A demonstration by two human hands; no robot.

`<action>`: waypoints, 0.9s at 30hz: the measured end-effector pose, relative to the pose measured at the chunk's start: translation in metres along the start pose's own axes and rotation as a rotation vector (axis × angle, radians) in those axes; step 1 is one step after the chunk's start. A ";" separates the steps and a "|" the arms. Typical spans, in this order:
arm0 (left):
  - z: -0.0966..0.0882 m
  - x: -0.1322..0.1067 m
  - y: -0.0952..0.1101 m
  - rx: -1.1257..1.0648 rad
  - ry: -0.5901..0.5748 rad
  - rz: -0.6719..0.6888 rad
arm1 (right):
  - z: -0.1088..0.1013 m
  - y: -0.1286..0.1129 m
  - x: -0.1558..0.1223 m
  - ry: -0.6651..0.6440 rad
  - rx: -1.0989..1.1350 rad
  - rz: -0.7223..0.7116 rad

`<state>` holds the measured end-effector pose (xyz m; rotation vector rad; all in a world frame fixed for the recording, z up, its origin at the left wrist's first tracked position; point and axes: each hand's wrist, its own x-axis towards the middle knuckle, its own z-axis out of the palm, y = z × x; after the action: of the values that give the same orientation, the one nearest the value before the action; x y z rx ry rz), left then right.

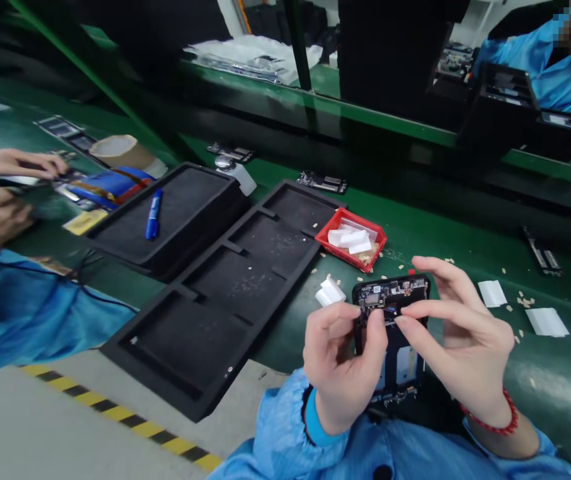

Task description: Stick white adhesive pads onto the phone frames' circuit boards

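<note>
An opened phone (391,363) stands tilted in front of my chest, its circuit board showing along the top and a dark frame below. My left hand (340,367) grips its left side, with the thumb and index finger on the board's lower edge. The thumb and index finger of my right hand (470,333) are pinched together over the middle of the board, beside a small connector or cable. Whatever lies between those fingertips is too small to make out. Another right finger reaches up by the phone's top right corner.
A red bin (378,245) holds white folded pieces. Left of it lie a long black compartment tray (265,293) and a black box with a blue marker (153,215). White pads (548,322) and tan scraps dot the green bench. A co-worker's hands (0,213) work at far left.
</note>
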<state>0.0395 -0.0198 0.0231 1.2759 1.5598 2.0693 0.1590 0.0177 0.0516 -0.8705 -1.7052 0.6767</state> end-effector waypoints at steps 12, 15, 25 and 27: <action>0.002 -0.006 0.004 0.006 0.048 0.056 | 0.009 -0.009 -0.003 0.110 0.070 0.044; 0.004 -0.005 0.006 0.007 0.068 0.065 | 0.011 -0.010 -0.004 0.132 0.069 0.027; 0.014 0.001 0.015 -0.017 0.157 0.136 | 0.018 -0.017 -0.001 0.227 0.035 0.026; 0.015 0.003 0.017 -0.022 0.166 0.146 | 0.019 -0.018 0.000 0.238 0.022 0.013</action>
<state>0.0540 -0.0146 0.0397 1.2735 1.5479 2.3295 0.1365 0.0067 0.0603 -0.9097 -1.4785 0.5746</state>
